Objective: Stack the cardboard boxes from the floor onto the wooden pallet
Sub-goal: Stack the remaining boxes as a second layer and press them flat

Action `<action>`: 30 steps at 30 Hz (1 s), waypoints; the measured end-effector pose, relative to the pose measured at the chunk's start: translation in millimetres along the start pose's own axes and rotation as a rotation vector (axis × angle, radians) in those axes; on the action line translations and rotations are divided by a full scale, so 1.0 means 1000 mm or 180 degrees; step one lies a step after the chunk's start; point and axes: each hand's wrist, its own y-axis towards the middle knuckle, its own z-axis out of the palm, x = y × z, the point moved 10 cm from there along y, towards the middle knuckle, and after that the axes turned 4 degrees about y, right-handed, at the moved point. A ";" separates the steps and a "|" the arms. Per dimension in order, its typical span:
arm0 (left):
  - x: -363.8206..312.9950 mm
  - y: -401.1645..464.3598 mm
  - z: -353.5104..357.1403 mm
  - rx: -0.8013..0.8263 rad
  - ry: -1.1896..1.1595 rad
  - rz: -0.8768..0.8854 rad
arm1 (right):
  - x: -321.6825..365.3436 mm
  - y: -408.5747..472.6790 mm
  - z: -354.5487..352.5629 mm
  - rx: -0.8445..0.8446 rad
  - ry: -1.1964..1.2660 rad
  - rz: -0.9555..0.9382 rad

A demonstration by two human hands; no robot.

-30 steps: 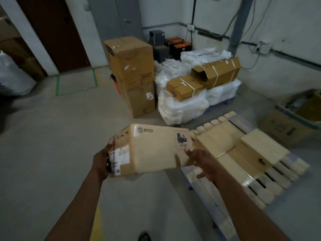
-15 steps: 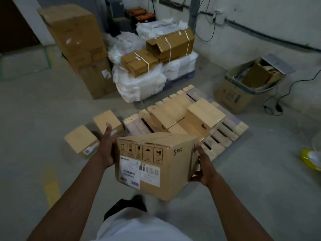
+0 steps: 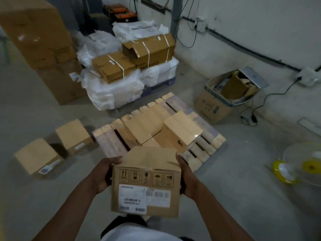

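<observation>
The box (image 3: pixel 145 181) is being carried closer to the pallet (image 3: pixel 198 153) than half a second ago, now hanging just before its near edge; the left hand (image 3: pixel 104 174) and right hand (image 3: pixel 186 178) are gripping its sides, fingers curled round it, so setting down is likely coming next.

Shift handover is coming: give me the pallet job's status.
Done: boxes already sit on the wooden pallet, including a raised box. In hand: the left hand and right hand grip a labelled box, not yet over the pallet. Left: two floor boxes, one nearer, one farther.
</observation>
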 end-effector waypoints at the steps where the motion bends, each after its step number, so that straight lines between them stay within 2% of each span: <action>1: 0.003 0.011 0.013 0.0042 0.0008 -0.0001 | 0.004 0.005 -0.007 -0.0018 -0.0169 0.0145; 6: 0.011 0.051 0.067 -0.0161 -0.0332 0.0095 | 0.037 0.050 -0.060 0.0018 -0.0549 0.0320; 12: 0.043 0.102 0.125 -0.0401 0.0429 0.0219 | 0.085 0.136 -0.133 0.0696 -0.0584 0.0013; 16: 0.055 0.151 0.171 -0.1050 0.0583 0.0639 | 0.123 0.221 -0.172 0.0870 -0.0935 -0.0418; 20: 0.070 0.209 0.183 -0.1653 0.0702 0.0731 | 0.145 0.294 -0.182 0.1366 -0.1556 -0.0696; 25: 0.089 0.295 0.171 -0.2135 0.1066 0.1087 | 0.133 0.384 -0.194 0.1449 -0.1655 -0.1568; 30: 0.154 0.375 0.136 -0.2511 0.1138 0.1450 | 0.097 0.463 -0.209 0.1380 -0.1829 -0.2530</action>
